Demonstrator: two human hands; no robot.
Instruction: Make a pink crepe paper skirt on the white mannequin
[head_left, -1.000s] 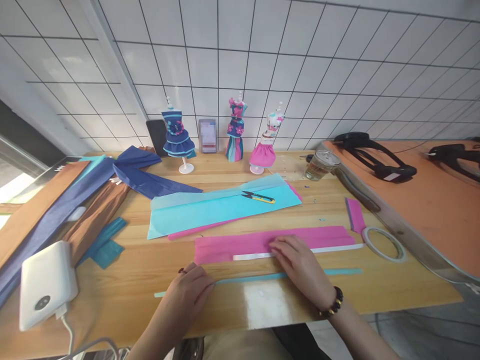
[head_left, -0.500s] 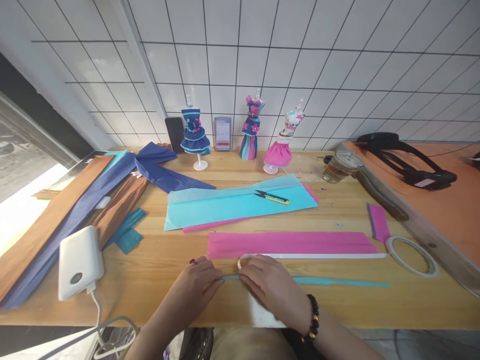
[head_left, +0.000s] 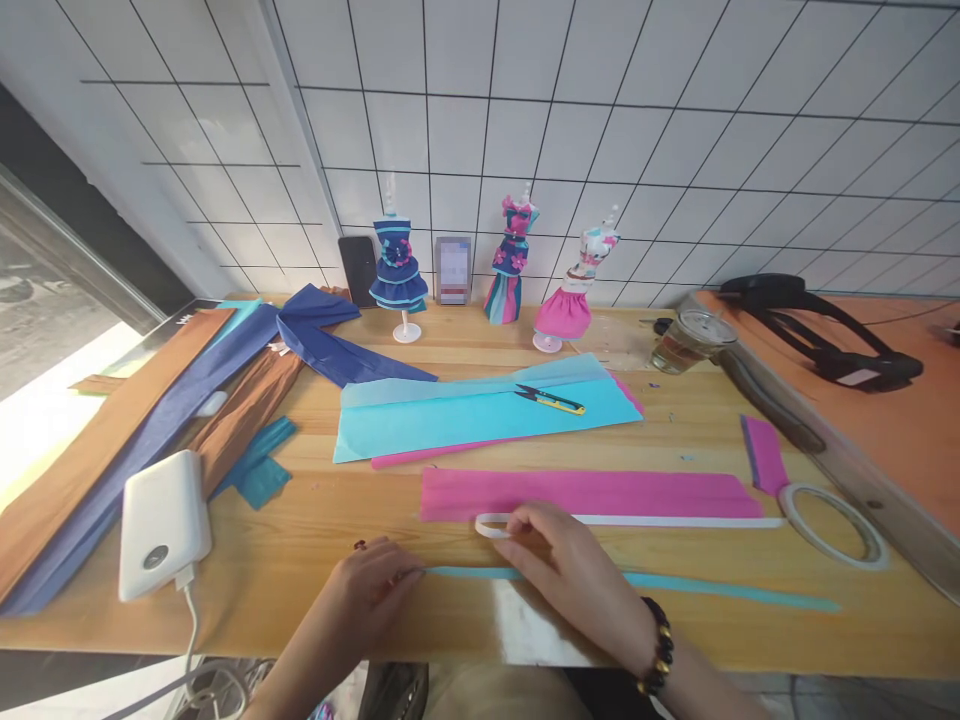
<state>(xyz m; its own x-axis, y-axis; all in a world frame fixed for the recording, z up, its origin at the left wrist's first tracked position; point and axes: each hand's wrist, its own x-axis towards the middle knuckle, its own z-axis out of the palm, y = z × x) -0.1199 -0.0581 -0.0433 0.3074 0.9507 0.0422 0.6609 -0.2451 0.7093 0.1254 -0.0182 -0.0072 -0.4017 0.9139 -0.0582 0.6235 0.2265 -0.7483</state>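
The right hand [head_left: 574, 565] has its thumb and fingertips closed on the curled-back end of a white strip [head_left: 682, 521], which runs along the near edge of a pink fabric band [head_left: 600, 490] lying flat on the surface [head_left: 356, 505]. The left hand [head_left: 377, 580] rests with its fingers bent together at the near-left end of a narrow blue strip [head_left: 727, 590]; whether it pinches that end or only presses it down, I cannot tell. The blue strip stretches rightward, passing out of sight at the right hand. A sharp tug on the white strip could tear it or drag the pink band askew, since no hand visibly pins the band. The right hand could also brush the blue strip crooked, being so near it. Should the white strip be adhesive, its loop might stick to itself or the fingers.
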